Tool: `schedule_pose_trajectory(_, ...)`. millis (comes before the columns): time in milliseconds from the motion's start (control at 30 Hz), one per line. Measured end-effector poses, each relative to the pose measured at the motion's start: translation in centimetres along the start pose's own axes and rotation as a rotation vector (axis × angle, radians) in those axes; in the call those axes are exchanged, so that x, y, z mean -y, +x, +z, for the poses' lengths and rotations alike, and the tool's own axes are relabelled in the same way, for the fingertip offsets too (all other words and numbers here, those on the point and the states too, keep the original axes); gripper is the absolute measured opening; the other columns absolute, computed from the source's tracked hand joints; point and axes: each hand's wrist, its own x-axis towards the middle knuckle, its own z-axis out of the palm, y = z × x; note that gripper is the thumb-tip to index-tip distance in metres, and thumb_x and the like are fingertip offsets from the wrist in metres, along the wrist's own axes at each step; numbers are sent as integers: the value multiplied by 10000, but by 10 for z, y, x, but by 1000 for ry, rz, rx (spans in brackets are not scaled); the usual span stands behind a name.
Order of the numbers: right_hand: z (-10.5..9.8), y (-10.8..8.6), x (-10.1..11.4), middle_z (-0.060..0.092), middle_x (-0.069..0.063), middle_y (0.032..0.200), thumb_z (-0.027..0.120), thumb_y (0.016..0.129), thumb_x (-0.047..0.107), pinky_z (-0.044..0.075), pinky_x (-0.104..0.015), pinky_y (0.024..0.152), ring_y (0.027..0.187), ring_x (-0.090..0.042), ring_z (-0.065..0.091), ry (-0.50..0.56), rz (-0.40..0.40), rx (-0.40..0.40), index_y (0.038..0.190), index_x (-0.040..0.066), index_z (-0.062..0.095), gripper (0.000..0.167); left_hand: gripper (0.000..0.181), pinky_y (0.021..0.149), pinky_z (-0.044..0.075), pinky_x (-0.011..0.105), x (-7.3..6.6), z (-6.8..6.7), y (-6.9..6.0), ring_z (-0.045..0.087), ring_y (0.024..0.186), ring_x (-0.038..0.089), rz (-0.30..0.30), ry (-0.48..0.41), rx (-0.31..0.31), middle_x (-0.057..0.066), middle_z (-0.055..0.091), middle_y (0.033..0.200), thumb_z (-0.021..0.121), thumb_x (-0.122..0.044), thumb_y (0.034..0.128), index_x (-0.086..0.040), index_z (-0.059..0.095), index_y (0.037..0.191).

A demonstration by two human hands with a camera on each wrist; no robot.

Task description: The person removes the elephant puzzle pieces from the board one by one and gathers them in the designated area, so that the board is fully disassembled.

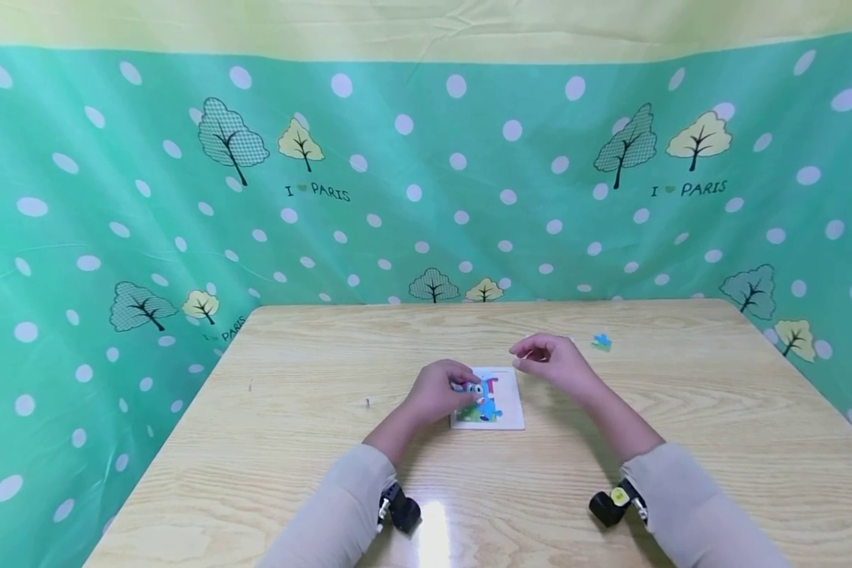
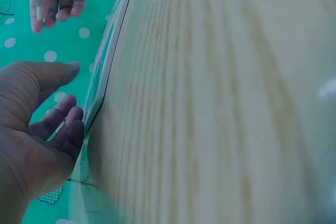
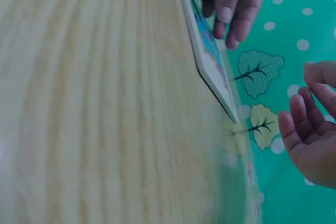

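Note:
A square puzzle board (image 1: 511, 402) with a white border lies mid-table, a blue cartoon figure partly filled in on it. My left hand (image 1: 440, 388) is over its left side, thumb and fingers apart and bent. In the left wrist view the left hand (image 2: 39, 114) has its fingertips close to the board's edge (image 2: 107, 51); whether they touch it I cannot tell. Just right of the board's upper corner, my right hand (image 1: 552, 361) is raised off the table. The right wrist view shows the right hand (image 3: 312, 129) with loosely bent fingers and no piece visible in them.
A blue and green puzzle piece (image 1: 601, 341) lies on the table beyond the right hand. On the left of the board is a tiny dark speck (image 1: 368, 403). A green dotted curtain (image 1: 412, 197) hangs behind the wooden table (image 1: 291, 457).

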Motion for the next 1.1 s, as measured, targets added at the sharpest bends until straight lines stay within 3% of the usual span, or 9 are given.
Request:
schedule_pose_trajectory(67, 4, 2, 1, 707, -110, 1026, 703, 959, 31, 518, -398, 891, 922, -221, 613, -31, 7, 14, 1135, -60, 720, 199, 169, 920, 538, 386, 0, -2, 1, 613, 1008, 199, 7, 16, -9, 48, 686, 1134, 823, -90, 879, -94, 816, 1048)
schedule_pose_trajectory(167, 11, 3, 2, 700, -109, 1032, 682, 972, 30, 504, -385, 880, 933, -242, 603, -81, 23, 47, 1101, -28, 744, 155, 165, 909, 539, 387, -2, -5, 2, 618, 999, 207, -7, 44, -27, 43, 689, 1075, 823, -70, 872, -84, 820, 1036)
schedule_pose_trajectory(200, 14, 3, 2, 695, -102, 1035, 676, 976, 36, 526, -357, 818, 936, -243, 600, -101, 29, 62, 1099, -20, 748, 153, 167, 910, 542, 402, -3, -6, 3, 620, 1005, 219, -21, 49, -33, 45, 690, 1068, 823, -67, 870, -84, 820, 1036)
schedule_pose_trajectory(367, 24, 4, 4, 679, -74, 990, 696, 961, 51, 519, -303, 765, 907, -230, 595, -165, 55, 108, 1091, 1, 762, 155, 172, 996, 531, 454, -7, -9, 6, 627, 1121, 269, -125, 75, -56, 60, 699, 1172, 818, -86, 886, -132, 819, 1052)
schedule_pose_trajectory(467, 30, 3, 6, 670, -67, 957, 713, 945, 50, 530, -309, 739, 878, -218, 589, -183, 86, 116, 1092, -7, 757, 164, 175, 1028, 516, 464, -7, -10, 9, 623, 1169, 287, -150, 98, -47, 72, 692, 1223, 823, -104, 892, -148, 818, 1062)
schedule_pose_trajectory(733, 41, 7, 6, 675, -52, 925, 773, 893, 48, 552, -364, 826, 869, -195, 603, -286, 133, 140, 1051, -17, 744, 173, 338, 1100, 453, 480, -5, -11, 15, 582, 1261, 335, -105, 220, 3, 126, 674, 1276, 869, -166, 857, -86, 780, 1173)
schedule_pose_trajectory(1100, 42, 17, 7, 673, -78, 978, 818, 874, 86, 545, -407, 884, 904, -223, 597, -378, 117, 159, 1111, -43, 730, 284, 362, 1070, 477, 455, -1, -8, 16, 594, 1200, 317, -96, 241, -7, 113, 664, 1216, 914, -243, 811, -82, 797, 1114)
